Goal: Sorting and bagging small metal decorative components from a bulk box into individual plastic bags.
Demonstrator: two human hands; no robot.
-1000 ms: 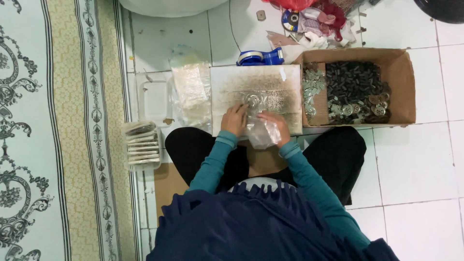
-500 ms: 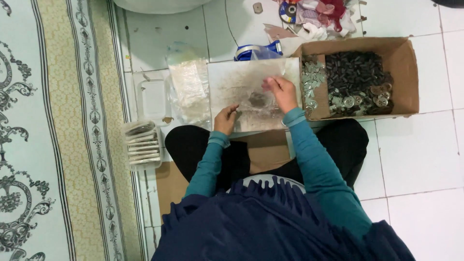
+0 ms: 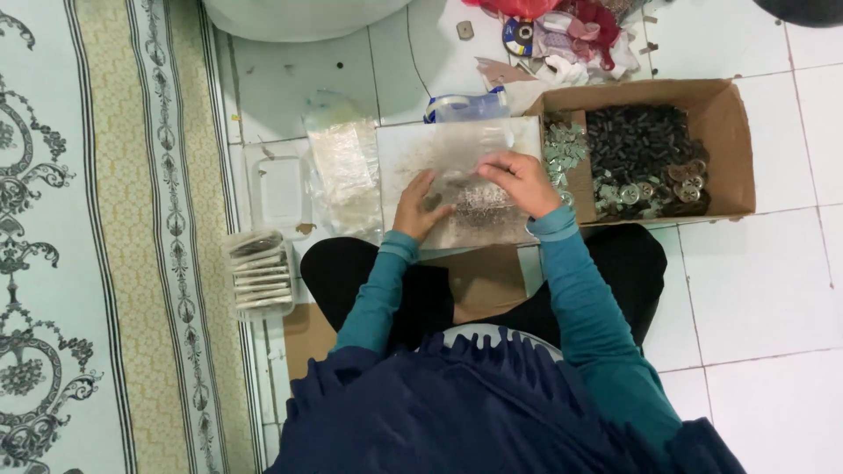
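Grey metal tray (image 3: 413, 154) lies before your knees; on it, a pile of small parts (image 3: 479, 202) sits between your hands. Left hand (image 3: 420, 206) rests half-open; right hand (image 3: 520, 178) pinches a clear bag (image 3: 474, 149).

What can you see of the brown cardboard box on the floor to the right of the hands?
The cardboard box is brown, shallow and open at the top, lying flat on the white tiled floor. It holds a heap of small dark parts at the back and round silvery metal pieces at the front and left. Its left side is next to the grey work board. Neither hand touches it.
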